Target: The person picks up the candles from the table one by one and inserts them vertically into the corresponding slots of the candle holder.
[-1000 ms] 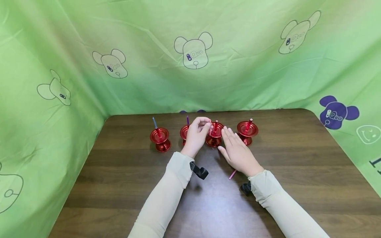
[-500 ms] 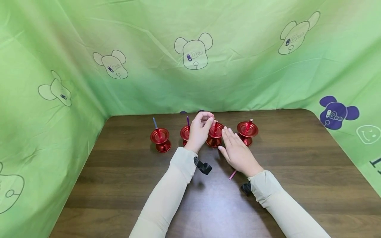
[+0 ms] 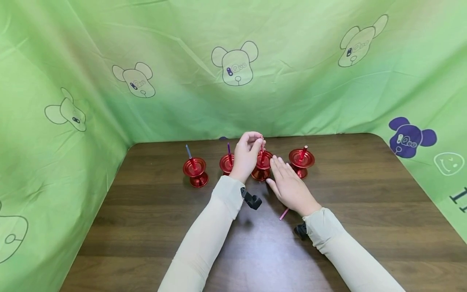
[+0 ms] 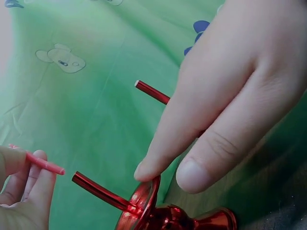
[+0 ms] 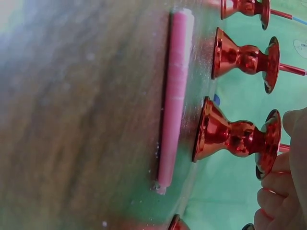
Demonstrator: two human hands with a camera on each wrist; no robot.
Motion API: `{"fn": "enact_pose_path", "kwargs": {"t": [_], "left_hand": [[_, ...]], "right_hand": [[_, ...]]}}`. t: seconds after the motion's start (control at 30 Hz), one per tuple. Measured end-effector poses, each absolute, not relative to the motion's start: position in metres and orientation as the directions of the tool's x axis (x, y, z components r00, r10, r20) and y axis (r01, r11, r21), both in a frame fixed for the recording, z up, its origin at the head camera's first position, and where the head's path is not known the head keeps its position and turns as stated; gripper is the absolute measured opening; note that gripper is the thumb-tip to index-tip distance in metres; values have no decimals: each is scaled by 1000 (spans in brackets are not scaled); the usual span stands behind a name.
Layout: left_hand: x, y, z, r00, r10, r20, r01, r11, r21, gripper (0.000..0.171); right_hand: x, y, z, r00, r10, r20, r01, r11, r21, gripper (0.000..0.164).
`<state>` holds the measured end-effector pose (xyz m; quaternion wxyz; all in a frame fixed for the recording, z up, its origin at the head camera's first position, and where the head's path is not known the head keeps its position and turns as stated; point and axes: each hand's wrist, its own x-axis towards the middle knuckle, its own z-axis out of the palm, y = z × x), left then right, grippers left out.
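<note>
My left hand (image 3: 245, 157) pinches a thin pinkish-red candle (image 4: 46, 164) between thumb and fingers. In the left wrist view its lower end sits just short of the mouth of the red tube (image 4: 100, 190) on the third candle holder (image 3: 261, 174) from the left. My right hand (image 3: 292, 188) lies with fingers straight, its fingertips at the rim of that holder's dish. A pink candle (image 5: 176, 100) lies on the table below the right hand, partly covered by it in the head view.
On the left stands a red holder (image 3: 198, 179) with a blue candle (image 3: 188, 151). Beside it, a second holder (image 3: 225, 164) bears a purple candle (image 3: 228, 148), partly behind my left hand. The right-end holder (image 3: 301, 158) has a bare tube. A green curtain (image 3: 233, 105) backs the table.
My left hand has moved up and right with the candle, from beside the third holder to over its tube. The right hand has stayed in place.
</note>
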<state>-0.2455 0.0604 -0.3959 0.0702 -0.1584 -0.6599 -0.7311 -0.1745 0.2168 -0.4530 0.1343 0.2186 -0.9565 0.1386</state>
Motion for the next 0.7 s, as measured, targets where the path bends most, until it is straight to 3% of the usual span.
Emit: {"fn": "enact_pose_path", "kwargs": {"t": [0.27,0.7], "left_hand": [[-248,65,-395,-942,107,318,308,-101,946,12],[-251,65,-402,-915,115,386,393,46,919,13]], "right_hand": [[-174,217,-451,-869,-380,318,-455,865,-212,62],[-177,218,-456,-873,-393,290,-458,864,-207,66]]}}
